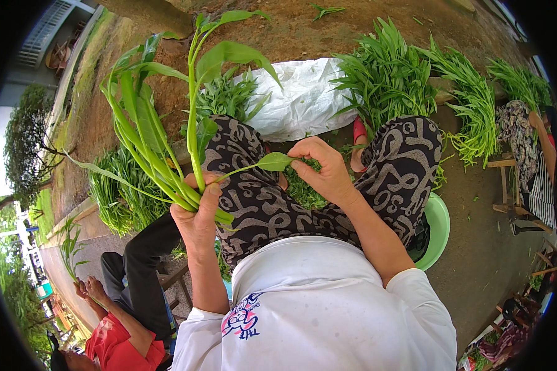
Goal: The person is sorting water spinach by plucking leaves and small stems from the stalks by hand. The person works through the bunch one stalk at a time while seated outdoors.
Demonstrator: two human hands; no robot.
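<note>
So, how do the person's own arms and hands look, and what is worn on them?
Both forearms are bare. The left hand and right hand wear no gloves; no rings or watch show. Short white sleeves end near the elbows, part of a white shirt with a blue and red print.

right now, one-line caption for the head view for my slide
Left hand grips a bunch of leafy green stems while the right hand pinches one leaf.
</note>
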